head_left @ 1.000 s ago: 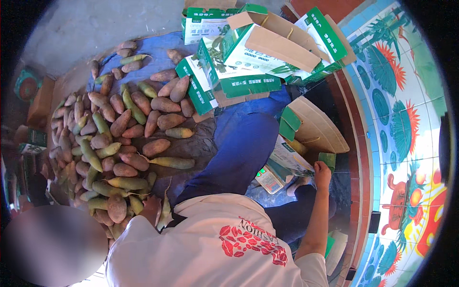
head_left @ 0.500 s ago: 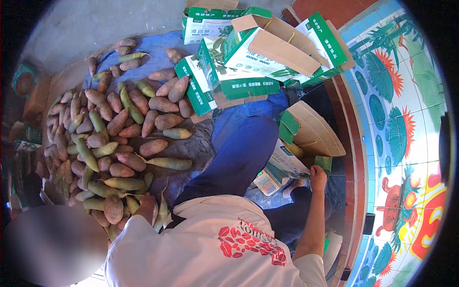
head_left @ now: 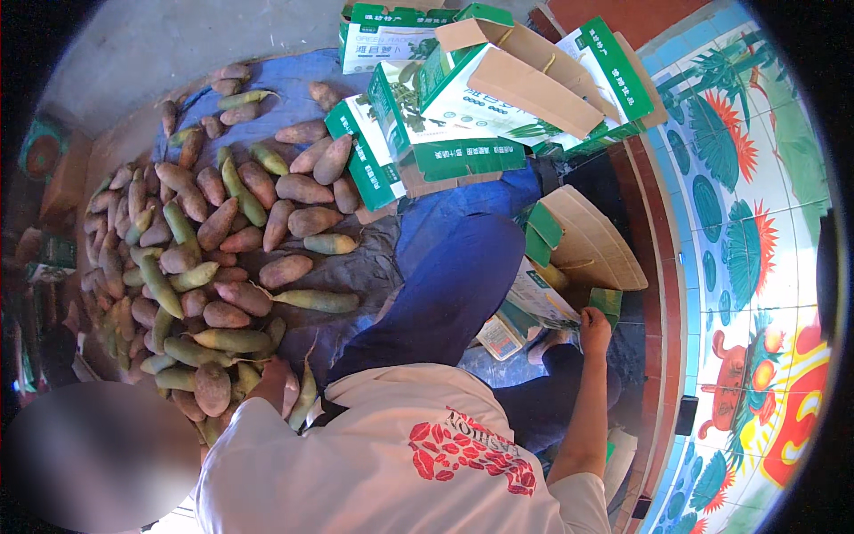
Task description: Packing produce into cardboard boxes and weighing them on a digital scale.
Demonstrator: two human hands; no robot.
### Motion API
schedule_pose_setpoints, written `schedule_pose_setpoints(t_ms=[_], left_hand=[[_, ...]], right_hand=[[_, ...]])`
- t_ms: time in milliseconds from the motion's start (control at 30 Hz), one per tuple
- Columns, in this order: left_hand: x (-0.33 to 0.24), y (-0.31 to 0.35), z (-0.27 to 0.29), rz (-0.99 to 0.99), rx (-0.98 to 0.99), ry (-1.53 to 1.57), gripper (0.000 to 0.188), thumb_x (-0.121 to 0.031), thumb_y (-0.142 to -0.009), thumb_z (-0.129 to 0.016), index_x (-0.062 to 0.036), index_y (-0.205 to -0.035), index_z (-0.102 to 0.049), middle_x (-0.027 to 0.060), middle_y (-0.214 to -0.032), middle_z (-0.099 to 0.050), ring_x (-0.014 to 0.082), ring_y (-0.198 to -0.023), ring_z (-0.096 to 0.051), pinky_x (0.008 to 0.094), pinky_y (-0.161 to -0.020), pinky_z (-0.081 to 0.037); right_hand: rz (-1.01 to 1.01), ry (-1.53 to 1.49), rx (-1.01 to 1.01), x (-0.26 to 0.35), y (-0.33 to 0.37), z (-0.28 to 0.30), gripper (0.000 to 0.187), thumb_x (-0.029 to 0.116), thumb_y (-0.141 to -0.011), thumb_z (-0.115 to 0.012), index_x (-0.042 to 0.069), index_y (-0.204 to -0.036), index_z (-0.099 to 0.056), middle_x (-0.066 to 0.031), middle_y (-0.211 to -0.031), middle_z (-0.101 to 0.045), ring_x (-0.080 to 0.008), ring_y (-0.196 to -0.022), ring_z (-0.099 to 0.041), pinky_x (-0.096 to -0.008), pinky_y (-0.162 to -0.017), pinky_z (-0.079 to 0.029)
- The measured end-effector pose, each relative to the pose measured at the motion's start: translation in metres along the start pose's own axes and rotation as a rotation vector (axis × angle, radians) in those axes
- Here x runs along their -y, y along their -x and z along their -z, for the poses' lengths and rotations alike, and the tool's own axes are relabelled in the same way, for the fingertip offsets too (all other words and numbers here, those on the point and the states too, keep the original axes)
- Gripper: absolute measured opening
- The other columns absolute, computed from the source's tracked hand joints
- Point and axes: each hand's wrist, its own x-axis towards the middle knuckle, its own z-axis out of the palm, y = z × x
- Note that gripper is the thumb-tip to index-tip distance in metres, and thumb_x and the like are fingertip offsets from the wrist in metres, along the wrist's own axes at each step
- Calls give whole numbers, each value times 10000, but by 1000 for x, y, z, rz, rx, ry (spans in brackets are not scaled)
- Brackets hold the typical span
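Note:
My right hand (head_left: 594, 331) is closed on the near edge of an open green-and-white cardboard box (head_left: 544, 298), whose brown flap stands up on the far side. A yellowish-green root (head_left: 555, 276) shows partly inside the box. On the other side, my left hand (head_left: 281, 384) is low at the near edge of a large heap of long green radishes (head_left: 233, 340) and reddish-brown roots (head_left: 212, 389). Beside that hand lies one green radish (head_left: 305, 398) with a thin tail. My left fingers are mostly hidden, so their grip is unclear.
Several green-and-white cardboard boxes (head_left: 463, 160), some with flaps open, are piled at the back. A blue sheet (head_left: 298, 80) lies under the roots. A pale rectangular device (head_left: 500, 338) rests between my legs. Along the right runs a painted tile wall (head_left: 712, 267).
The whole view has shifted slightly. My right hand stays on the box edge and my left hand stays by the heap; neither has clearly moved.

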Motion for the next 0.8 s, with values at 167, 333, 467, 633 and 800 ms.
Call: schedule_pose_setpoints(t_ms=[167,333,467,633,800], left_hand=[[-21,38,30,70,58,-38,872,-279,-551,-814,-91,-1291,-390,139,-1332,-341,338,-1187,-439,442,-902,-462],[-9,8,-10,60,54,113,951,-219,-505,-831,-99,-1305,-332,158,-1278,-414,349,-1148,-473,448,-872,-480],[-21,32,19,-10,-22,87,931,-219,-501,-829,-89,-1293,-356,162,-1255,-440,360,-1129,-486,454,-863,-482],[-6,-3,7,-143,-77,-26,833,-279,-487,-833,-114,-1220,-473,168,-1260,-427,368,-1122,-488,441,-874,-478],[-25,11,89,-202,-199,-101,805,-318,-474,-828,-124,-1181,-495,195,-1226,-426,394,-1116,-472,443,-901,-450]], right_hand=[[6,-8,0,-5,2,2,164,187,-814,-573,58,-896,-633,-158,-829,-628,-330,-759,-613,-388,-661,-474],[26,11,8,3,-4,-4,155,186,-820,-563,60,-882,-629,-153,-841,-628,-338,-775,-607,-395,-667,-475],[-31,101,34,-4,-1,-1,136,174,-818,-556,75,-874,-629,-148,-847,-629,-343,-788,-600,-408,-678,-475],[18,72,35,9,-11,-6,126,169,-817,-551,83,-867,-629,-150,-839,-629,-343,-779,-601,-420,-673,-470],[-32,108,60,10,-8,0,123,168,-817,-553,79,-863,-625,-152,-824,-628,-345,-767,-602,-416,-664,-470]])
